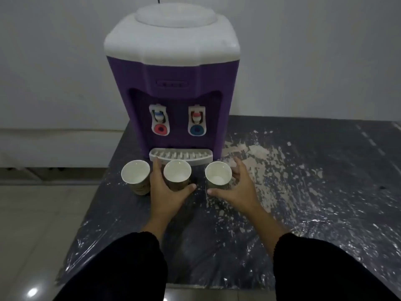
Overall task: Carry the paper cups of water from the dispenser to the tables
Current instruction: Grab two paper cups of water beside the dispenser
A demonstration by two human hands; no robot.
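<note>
Three paper cups stand near the table's (325,192) left edge, before the dispenser (173,83): left hand (167,192) grips the middle cup (177,177), right hand (238,190) spread open around the right cup (218,175); left cup (135,175) untouched

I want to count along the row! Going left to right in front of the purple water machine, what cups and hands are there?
Left cup → left hand → middle cup → right cup → right hand.
</note>
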